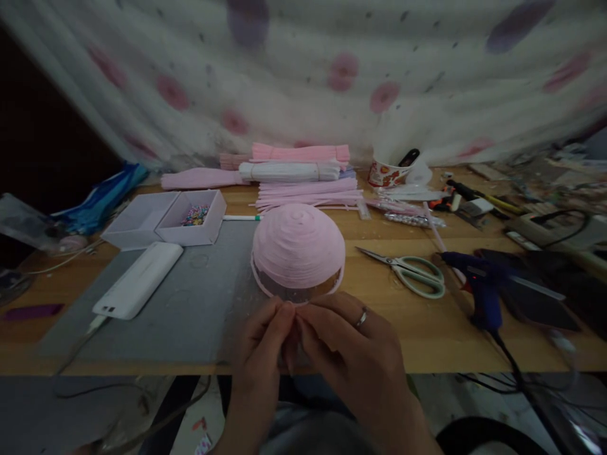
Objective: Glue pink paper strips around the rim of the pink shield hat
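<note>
Pink coiled dome [298, 243] stands at the front centre of the wooden tabletop [379, 341], rounded side up, partly over the right edge of the grey mat [203, 284]. Its wound rows cover the crown; near the bottom front a darker, see-through band shows below the last row. A pale pink strip [260, 284] curves round the lower edge. Left hand [260, 344]: thumb and forefinger pinched on the strip at the dome's near side. Right hand [355, 344], silver ring [362, 316] on one finger: likewise pinched on it, fingertips meeting the left's; exact contact is hidden by the fingers. Left of the dome: white power bank [138, 281] with cable plugged in, and a two-compartment box [137, 230], small coloured beads [195, 215] in its right compartment. Right: scissors [401, 263], blades slightly parted and pointing toward the dome; farther right, blue glue gun [481, 281]. Behind: bundled pink stems [301, 153], white stems [289, 171], and a printed paper cup [386, 175] holding a black-handled item.
</note>
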`<move>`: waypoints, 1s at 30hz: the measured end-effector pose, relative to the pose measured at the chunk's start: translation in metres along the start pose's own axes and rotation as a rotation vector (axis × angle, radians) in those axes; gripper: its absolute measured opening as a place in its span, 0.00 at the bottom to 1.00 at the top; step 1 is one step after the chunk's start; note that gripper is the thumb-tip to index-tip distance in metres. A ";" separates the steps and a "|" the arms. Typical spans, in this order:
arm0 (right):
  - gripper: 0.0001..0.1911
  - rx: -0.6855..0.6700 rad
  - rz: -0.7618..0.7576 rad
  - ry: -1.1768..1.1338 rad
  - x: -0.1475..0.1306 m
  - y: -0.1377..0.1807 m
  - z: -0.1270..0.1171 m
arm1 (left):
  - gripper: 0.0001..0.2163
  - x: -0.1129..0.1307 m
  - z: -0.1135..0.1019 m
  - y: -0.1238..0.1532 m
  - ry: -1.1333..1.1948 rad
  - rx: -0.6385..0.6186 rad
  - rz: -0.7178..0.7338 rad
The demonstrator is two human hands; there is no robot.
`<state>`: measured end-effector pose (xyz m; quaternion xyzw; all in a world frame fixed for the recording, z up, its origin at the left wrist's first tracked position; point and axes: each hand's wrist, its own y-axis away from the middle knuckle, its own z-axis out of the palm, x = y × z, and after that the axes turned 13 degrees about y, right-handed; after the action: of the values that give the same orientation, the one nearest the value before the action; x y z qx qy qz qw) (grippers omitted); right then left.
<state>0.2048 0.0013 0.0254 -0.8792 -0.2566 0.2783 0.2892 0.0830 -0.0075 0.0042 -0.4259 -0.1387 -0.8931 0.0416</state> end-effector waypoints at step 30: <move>0.20 0.101 0.275 0.325 0.074 0.025 -0.029 | 0.18 0.016 -0.010 -0.010 0.359 -0.410 -0.419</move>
<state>0.2831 0.0191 0.0034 -0.9238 -0.0698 0.1821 0.3296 0.0632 0.0002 0.0080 -0.2235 -0.0314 -0.9524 -0.2051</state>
